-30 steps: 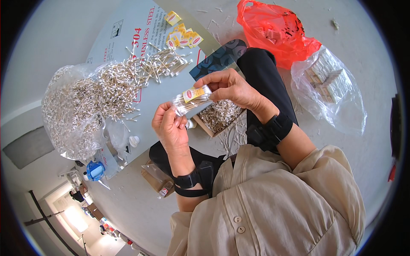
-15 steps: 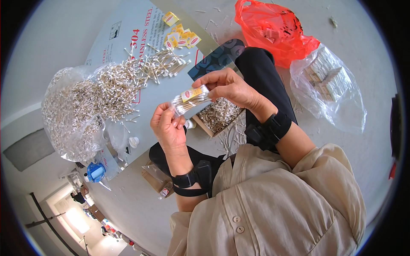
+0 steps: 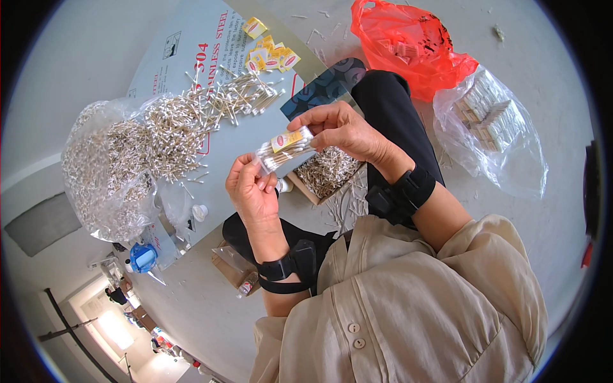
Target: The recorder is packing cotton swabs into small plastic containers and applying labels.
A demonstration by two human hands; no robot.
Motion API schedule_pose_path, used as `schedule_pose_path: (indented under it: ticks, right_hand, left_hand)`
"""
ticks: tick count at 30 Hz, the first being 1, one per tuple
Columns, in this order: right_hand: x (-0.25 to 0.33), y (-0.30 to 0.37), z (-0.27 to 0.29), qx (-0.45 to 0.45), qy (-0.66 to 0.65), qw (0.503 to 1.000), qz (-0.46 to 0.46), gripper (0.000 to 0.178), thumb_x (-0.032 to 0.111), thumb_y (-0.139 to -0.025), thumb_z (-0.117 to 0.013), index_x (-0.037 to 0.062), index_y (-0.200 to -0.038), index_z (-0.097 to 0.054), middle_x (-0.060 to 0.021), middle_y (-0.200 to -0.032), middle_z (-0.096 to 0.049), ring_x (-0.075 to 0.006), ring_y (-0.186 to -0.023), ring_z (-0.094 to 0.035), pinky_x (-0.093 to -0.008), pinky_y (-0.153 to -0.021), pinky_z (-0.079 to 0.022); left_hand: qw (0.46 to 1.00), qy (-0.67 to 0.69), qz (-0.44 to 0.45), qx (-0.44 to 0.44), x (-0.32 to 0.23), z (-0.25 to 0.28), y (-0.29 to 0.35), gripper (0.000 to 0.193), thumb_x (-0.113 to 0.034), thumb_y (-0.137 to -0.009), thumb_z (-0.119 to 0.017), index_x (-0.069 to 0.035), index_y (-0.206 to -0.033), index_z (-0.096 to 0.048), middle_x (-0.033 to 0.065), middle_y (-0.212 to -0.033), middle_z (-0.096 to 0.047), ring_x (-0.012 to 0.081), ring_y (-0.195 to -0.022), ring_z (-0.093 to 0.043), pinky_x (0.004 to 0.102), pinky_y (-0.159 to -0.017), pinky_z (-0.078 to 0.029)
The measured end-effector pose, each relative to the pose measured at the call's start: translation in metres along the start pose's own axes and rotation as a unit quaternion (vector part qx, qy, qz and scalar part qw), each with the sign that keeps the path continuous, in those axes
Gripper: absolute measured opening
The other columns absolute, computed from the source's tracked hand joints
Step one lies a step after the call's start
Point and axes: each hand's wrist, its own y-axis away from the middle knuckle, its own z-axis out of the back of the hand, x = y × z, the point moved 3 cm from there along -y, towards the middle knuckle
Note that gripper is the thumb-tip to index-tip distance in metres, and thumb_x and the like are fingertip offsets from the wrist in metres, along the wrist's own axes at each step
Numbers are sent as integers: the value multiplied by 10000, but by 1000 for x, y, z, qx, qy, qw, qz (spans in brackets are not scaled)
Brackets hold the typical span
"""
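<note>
Between my hands is a small clear bag of cotton swabs [image 3: 285, 150] with a yellow and white label showing through it. My left hand [image 3: 252, 193] pinches the bag's lower left end. At the upper right end, the fingers of my right hand [image 3: 347, 133] are closed on the bag. Just below it, an open cardboard box [image 3: 311, 193] holds many loose swabs. To the left, a heap of cotton swabs [image 3: 171, 137] spills from a large clear plastic bag [image 3: 96, 182] onto the table, and several yellow label cards [image 3: 273, 56] lie at its far side.
A red plastic bag [image 3: 389, 32] sits at the far right, beside a clear bag of packed swab bundles [image 3: 488, 115]. A blue bottle [image 3: 144, 257] stands at the table's left edge. Below the table is another cardboard box [image 3: 231, 265]. Loose swabs litter the floor.
</note>
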Motion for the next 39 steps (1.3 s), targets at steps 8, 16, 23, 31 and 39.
schedule_pose_path:
  ticks: [8,16,23,31,39]
  right_hand:
    - [0,0,0,-5,-4,1000,2,399,-34,-665,-584,-44,-1062,-631,-61,-907,-650,-81,-766,-580,-207,-686,-457]
    - [1,0,-2,-15,-5,1000,8,391,-34,-670,-598,-54,-1059,-631,-43,-827,-620,-78,-692,-543,-206,-651,-439]
    - [2,1,-1,-14,14,1000,1,392,-26,-672,-601,-45,-1063,-629,-31,-873,-633,-60,-728,-553,-198,-677,-449]
    - [2,1,-1,-8,19,1000,5,362,-29,-705,-620,-33,-1066,-632,-18,-858,-624,-46,-725,-544,-182,-672,-441]
    - [5,2,-4,-4,20,1000,9,353,-31,-717,-640,-26,-1070,-633,0,-831,-607,-34,-713,-528,-174,-664,-432]
  left_hand:
    - [1000,-20,-13,-12,-3,-2,2,32,5,-801,-560,35,-797,-550,-3,-595,-456,41,-456,-335,190,-410,-288]
    - [994,-62,-87,-15,-4,-11,10,42,6,-797,-574,20,-774,-542,9,-615,-490,36,-464,-344,185,-420,-293]
    - [995,-40,-88,2,2,-7,8,27,29,-796,-540,32,-823,-540,35,-653,-504,49,-447,-338,195,-410,-291]
    - [998,-36,-52,-8,1,-8,8,29,12,-797,-558,35,-800,-541,23,-625,-490,46,-443,-333,194,-411,-286]
    - [999,30,0,-16,6,-3,5,21,20,-796,-554,30,-782,-542,-10,-585,-421,47,-435,-324,194,-402,-278]
